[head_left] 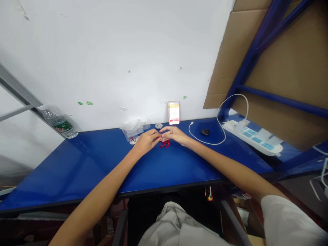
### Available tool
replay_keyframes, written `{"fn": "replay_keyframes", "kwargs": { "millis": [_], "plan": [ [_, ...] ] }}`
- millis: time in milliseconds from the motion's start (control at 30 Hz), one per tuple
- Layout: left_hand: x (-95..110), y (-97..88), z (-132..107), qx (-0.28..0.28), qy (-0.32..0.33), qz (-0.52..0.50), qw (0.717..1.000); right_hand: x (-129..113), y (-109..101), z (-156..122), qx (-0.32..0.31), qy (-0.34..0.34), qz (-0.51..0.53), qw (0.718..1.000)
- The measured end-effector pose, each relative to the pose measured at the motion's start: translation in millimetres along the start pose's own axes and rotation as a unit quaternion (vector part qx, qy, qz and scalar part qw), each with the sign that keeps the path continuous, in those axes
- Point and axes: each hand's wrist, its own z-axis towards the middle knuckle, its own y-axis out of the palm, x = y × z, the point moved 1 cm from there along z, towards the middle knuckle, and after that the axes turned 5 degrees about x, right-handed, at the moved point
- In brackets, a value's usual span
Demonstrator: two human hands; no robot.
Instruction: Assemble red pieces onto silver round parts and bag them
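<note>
My left hand (147,140) and my right hand (175,134) meet over the blue table, their fingertips pinched close together. A bit of red cord shows between the fingers of both hands. More looped red cords (165,144) lie on the table just below my right hand. Whatever else the fingertips may hold is too small to make out. Left of my left hand are clear plastic bags (134,127) and a pale round disc (133,141) with a red bit on it. Behind the hands lies a round white-grey disc (159,125).
A lit phone (174,113) leans against the white wall. On the right are a white cable (217,143), a black mouse-like object (205,132) and a power strip (253,138). A plastic bottle (60,123) leans at the far left of the blue table (77,164).
</note>
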Motion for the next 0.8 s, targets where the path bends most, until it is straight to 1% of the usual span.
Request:
{"fn": "replay_keyframes", "kwargs": {
  "millis": [100, 167, 233, 267, 300, 333, 400, 467, 533, 600, 667, 733, 800],
  "plan": [
    [-1, -1.2, 0, 0.003, -0.010, -0.014, 1.000, -1, 1, 1, -0.005, -0.031, -0.048, 0.998],
    [-2, -3.3, 0, 0.006, -0.013, -0.033, 0.999, -4, -1, 1, -0.011, -0.070, -0.105, 0.992],
    [-5, -6.4, 1, 0.012, -0.014, -0.039, 0.999, -7, -6, 4, -0.003, -0.123, -0.180, 0.976],
    [-5, -8.1, 1, 0.015, -0.016, -0.039, 0.999, -8, -10, 6, 0.008, -0.153, -0.228, 0.962],
    [-6, -9.8, 1, 0.021, -0.021, -0.041, 0.999, -10, -13, 8, 0.023, -0.181, -0.284, 0.941],
    [-6, -11.3, 2, 0.028, -0.027, -0.046, 0.998, -11, -17, 12, 0.038, -0.208, -0.345, 0.915],
    [-6, -13.5, 3, 0.036, -0.044, -0.066, 0.996, -13, -22, 21, 0.058, -0.245, -0.467, 0.847],
    [-6, -14.3, 3, 0.042, -0.067, -0.097, 0.992, -12, -24, 32, 0.050, -0.263, -0.562, 0.783],
    [-7, -14.3, 4, 0.055, -0.097, -0.122, 0.986, -11, -22, 45, 0.026, -0.267, -0.624, 0.734],
    [-10, -14.4, 4, 0.081, -0.123, -0.134, 0.980, -8, -18, 57, -0.001, -0.257, -0.668, 0.698],
    [-13, -14.9, 4, 0.108, -0.142, -0.136, 0.975, -6, -14, 67, -0.023, -0.242, -0.697, 0.674],
    [-17, -15.6, 4, 0.122, -0.159, -0.143, 0.969, -4, -11, 73, -0.034, -0.235, -0.715, 0.658],
    [-21, -15.6, 3, 0.121, -0.181, -0.161, 0.963, -3, -11, 76, -0.030, -0.234, -0.723, 0.649]
  ]
}}
